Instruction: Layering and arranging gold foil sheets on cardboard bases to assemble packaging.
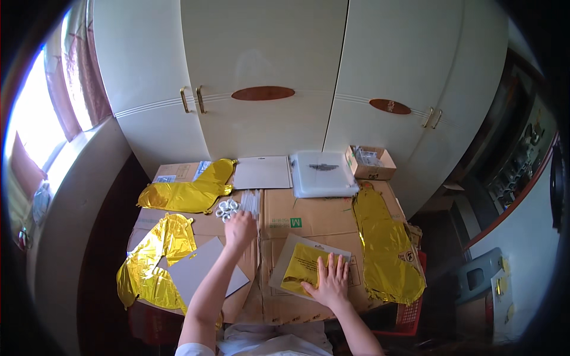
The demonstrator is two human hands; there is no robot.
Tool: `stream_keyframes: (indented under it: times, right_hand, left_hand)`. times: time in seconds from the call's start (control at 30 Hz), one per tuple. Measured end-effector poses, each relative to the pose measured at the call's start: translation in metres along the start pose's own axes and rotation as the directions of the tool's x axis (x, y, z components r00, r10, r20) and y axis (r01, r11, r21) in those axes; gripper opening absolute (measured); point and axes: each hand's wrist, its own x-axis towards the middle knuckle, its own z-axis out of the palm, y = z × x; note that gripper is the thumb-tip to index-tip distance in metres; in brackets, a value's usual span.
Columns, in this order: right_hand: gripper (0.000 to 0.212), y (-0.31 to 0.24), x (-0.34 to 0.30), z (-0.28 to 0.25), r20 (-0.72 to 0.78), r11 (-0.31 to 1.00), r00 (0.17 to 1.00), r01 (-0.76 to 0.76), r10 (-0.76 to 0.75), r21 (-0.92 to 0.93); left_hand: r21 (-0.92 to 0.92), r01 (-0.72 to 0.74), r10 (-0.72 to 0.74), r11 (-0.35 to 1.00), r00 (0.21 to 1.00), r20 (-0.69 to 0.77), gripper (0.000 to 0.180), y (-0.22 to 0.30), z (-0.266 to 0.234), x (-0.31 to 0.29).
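My left hand (240, 229) reaches to the middle of the table, fingers bunched together at the near end of a bundle of thin clear straws (250, 202). What its fingertips grip, if anything, is hidden. Just left of those fingertips lie several small white ribbon rolls (226, 209). My right hand (332, 281) lies flat with fingers spread on a flat package (301, 270), a grey-white card backing with a folded gold foil balloon and dark print on it. Beside my left forearm, a plain grey card (205, 270) rests partly on a flat gold foil balloon (172, 234).
Cardboard (276, 246) covers the table. More uninflated gold foil balloons lie at the back left (184, 194) and right (386, 252). Along the back stand a stack of grey cards (262, 172), translucent plastic bags (323, 178) and a small open box (374, 169). A red basket (409, 320) sits below right.
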Motion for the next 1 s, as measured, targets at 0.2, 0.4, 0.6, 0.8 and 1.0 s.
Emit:
stream_keyframes:
  times: [0.2, 0.4, 0.6, 0.8, 1.0]
  right_hand:
    - [0.074, -0.008, 0.000, -0.016, -0.079, 0.987, 0.984, 0.161, -0.161, -0.005]
    - [0.056, -0.018, -0.003, -0.012, -0.061, 0.883, 0.902, 0.431, -0.428, 0.186]
    - [0.041, -0.019, -0.003, -0.006, -0.192, 0.872, 0.898, 0.433, -0.395, 0.231]
    - [0.023, -0.017, -0.004, 0.004, -0.286, 0.845, 0.896, 0.424, -0.339, 0.325]
    - [0.018, -0.019, -0.004, 0.002, -0.292, 0.851, 0.900, 0.413, -0.325, 0.325]
  left_hand:
    - [0.068, 0.051, -0.056, 0.996, 0.996, 0.071, 0.028, -0.011, 0.009, 0.020]
    - [0.042, 0.100, -0.104, 0.994, 0.989, 0.108, 0.020, -0.014, 0.027, 0.025]
    - [0.012, 0.079, -0.080, 0.997, 0.990, 0.115, 0.019, -0.005, -0.010, 0.008]
    - [-0.407, -0.144, 0.319, 0.902, 0.858, 0.403, 0.021, 0.027, -0.122, -0.112]
    - [-0.429, -0.248, 0.401, 0.868, 0.862, 0.312, 0.019, 0.041, -0.107, -0.173]
